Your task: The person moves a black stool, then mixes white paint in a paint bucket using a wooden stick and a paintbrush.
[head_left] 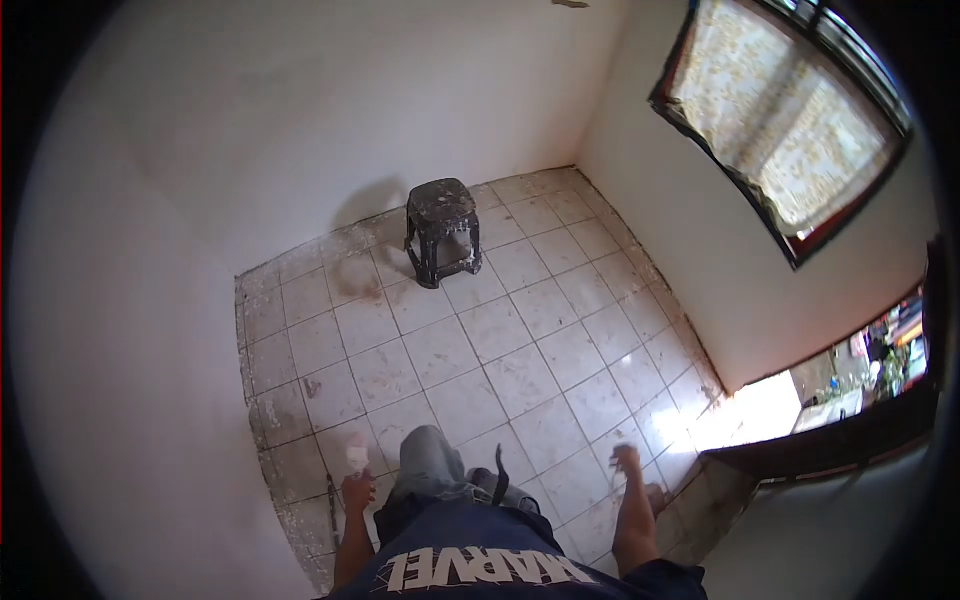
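Observation:
My left hand (359,492) is low in the view, left of my legs, with its fingers wrapped round a small pale pink and white object (357,455) that points upward; I cannot make out exactly what it is. Beside that hand, a thin dark stick-like thing (333,510) shows near the left wall. My right hand (626,459) hangs to the right over the tiled floor, blurred, its fingers partly curled, and whether it holds anything is unclear. Between the hands are my jeans and a dark blue shirt (470,545) with pale lettering.
A dark, paint-spattered stool (443,230) stands on the dusty tiled floor (480,345) near the far wall (350,110). At the upper right hangs a patterned curtain (775,110) in a window. Light enters through a doorway (760,412) at the right.

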A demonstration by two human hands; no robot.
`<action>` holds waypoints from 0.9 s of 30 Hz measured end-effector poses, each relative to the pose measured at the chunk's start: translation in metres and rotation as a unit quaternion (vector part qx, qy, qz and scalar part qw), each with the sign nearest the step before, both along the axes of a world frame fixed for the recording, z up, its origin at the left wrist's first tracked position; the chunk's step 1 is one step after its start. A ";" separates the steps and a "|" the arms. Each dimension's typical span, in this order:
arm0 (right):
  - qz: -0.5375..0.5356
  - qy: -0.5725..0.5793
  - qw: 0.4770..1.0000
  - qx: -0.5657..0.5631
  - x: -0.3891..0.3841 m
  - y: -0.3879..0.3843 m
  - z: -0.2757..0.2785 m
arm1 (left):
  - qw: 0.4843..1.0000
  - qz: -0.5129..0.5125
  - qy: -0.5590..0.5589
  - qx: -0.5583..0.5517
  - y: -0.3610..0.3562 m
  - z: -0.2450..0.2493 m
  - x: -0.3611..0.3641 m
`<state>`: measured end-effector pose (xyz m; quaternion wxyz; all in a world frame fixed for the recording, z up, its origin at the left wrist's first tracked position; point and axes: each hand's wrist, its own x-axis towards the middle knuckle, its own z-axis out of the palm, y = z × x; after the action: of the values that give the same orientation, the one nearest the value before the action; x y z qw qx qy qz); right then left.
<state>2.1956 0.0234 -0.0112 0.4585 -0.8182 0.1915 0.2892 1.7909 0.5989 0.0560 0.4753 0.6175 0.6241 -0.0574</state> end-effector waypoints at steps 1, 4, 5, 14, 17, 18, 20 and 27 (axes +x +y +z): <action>0.043 -0.006 0.995 -0.090 0.063 0.029 0.024 | 0.997 0.058 -0.036 -0.018 0.009 -0.003 0.016; 0.035 -0.140 0.990 -0.013 0.185 0.136 0.080 | 0.986 -0.110 -0.032 0.124 0.039 -0.062 0.032; 0.035 -0.124 0.992 -0.001 0.217 0.181 0.097 | 0.953 -0.211 -0.017 0.219 0.050 -0.097 0.031; 0.251 0.020 0.941 0.224 0.329 0.531 0.149 | 0.903 -0.313 0.188 0.225 0.171 -0.117 0.145; 0.310 0.059 0.927 0.202 0.399 0.635 0.136 | 0.995 0.013 0.061 0.073 0.229 -0.005 0.248; 0.325 0.053 0.923 0.196 0.422 0.668 0.128 | 0.979 0.202 0.008 -0.024 0.242 0.021 0.276; 0.372 0.031 0.914 0.158 0.469 0.732 0.112 | 0.974 0.220 -0.028 0.035 0.265 0.025 0.301; 0.412 0.028 0.909 0.058 0.640 0.928 -0.033 | 0.957 0.289 -0.009 -0.019 0.205 -0.024 0.353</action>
<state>2.8360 0.9515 -0.0441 0.3397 -0.7880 -0.1664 0.4858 2.1440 0.8036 0.0325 0.4889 0.4020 0.7705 0.0757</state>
